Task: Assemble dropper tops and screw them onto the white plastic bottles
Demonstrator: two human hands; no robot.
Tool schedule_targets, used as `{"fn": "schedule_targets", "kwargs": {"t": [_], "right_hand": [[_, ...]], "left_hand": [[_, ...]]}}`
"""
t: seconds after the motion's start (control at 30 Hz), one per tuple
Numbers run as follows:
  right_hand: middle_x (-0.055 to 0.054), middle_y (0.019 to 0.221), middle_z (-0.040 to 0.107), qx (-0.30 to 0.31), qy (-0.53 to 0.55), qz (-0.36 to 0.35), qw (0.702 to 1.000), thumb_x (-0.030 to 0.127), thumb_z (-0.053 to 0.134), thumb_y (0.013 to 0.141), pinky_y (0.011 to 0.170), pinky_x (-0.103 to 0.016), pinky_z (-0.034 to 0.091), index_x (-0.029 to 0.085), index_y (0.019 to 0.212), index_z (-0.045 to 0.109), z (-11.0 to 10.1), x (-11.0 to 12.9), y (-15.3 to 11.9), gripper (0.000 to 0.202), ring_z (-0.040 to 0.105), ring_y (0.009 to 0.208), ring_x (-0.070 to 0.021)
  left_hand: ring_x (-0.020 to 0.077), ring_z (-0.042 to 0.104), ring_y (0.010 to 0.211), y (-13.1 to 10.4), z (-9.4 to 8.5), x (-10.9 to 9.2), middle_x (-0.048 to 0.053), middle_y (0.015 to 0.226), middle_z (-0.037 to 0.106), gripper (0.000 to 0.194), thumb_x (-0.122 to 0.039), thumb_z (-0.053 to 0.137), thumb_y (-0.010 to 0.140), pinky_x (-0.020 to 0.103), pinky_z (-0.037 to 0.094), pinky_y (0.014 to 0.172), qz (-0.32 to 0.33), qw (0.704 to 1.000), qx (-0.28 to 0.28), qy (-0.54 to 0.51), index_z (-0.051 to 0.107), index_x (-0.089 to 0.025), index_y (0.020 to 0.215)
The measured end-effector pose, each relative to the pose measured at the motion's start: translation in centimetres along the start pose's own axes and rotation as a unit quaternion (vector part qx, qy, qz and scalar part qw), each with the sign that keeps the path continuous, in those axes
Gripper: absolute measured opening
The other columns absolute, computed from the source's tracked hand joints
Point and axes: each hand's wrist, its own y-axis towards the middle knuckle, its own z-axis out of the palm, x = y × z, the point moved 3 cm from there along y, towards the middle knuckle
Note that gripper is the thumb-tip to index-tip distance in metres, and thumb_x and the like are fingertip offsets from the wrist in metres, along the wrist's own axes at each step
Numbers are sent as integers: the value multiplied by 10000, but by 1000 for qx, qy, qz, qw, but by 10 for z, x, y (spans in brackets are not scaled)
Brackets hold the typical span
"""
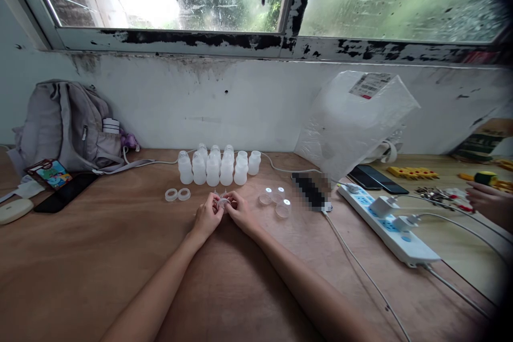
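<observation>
Your left grip [208, 217] and right grip [242, 211] are both clamping a small clear piece [223, 202] in front of the frosted bottles [213, 173].

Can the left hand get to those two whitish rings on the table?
Probably yes: the rings lie close by on its left, with nothing seeming to block the way. But the left hand looks busy, holding a small clear piece with the right hand.

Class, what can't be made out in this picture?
In the head view:
Small clear plastic piece: full shape, mostly covered by the left hand and right hand.
Black rectangular device: surface details, pixelated.
White label on translucent plastic bag: print too small.
Co-worker's bare hand: arm cut off by right edge.
</observation>
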Motion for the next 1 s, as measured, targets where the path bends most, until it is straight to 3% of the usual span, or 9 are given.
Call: {"fn": "schedule_targets", "kwargs": {"t": [0.13,0.3,0.43,0.53,0.67,0.83,1.0], "right_hand": [[33,615,489,-3,16,8,1000,165,466,677,487,-189,371,168,764,523,-2,3,-1,104,444,527,-78],[34,660,515,63,207,104,971,296,485,716,396,-191,383,206,977,465,-1,-2,-1,276,469,425,-67],[43,560,518,80,302,168,935,323,524,718,454,-225,434,182,1078,434,-2,-10,3,396,511,442,-90],[28,551,536,101,328,178,922,332,551,717,501,-239,452,157,1060,469,-5,-13,4,394,529,478,-95],[26,637,562,90,353,177,914,295,627,662,530,-252,464,206,1144,410,-8,-12,4,537,554,523,-101],[-1,692,586,116,346,170,916,287,648,639,551,-227,446,151,909,568,-7,-8,4,313,537,537,-77],[18,596,555,97,346,182,915,341,616,666,513,-219,426,142,789,569,-7,-12,4,238,509,493,-74]], "left_hand": [[149,593,633,0,-1,-2,4,682,622,94,-256,444,760,219,397,565,4,1000,-3,-17,482,-220,838],[88,515,433,2,-4,2,-14,693,594,151,-313,397,793,199,392,479,-13,994,-5,-107,480,-222,880],[61,461,360,4,-2,5,-17,704,569,196,-352,395,788,188,370,406,-28,979,21,-202,458,-203,898],[67,480,394,5,-1,5,-15,701,554,212,-356,386,790,190,383,420,-13,966,45,-256,452,-193,910],[63,483,406,5,-1,3,-15,691,542,245,-365,341,809,195,396,444,-7,950,64,-306,450,-177,920],[78,526,505,4,-1,1,15,783,564,293,-395,470,744,188,415,455,-7,949,85,-304,433,-169,927],[93,533,563,4,1,1,10,766,564,319,-372,536,697,179,414,444,-7,952,103,-288,419,-173,918]]}}
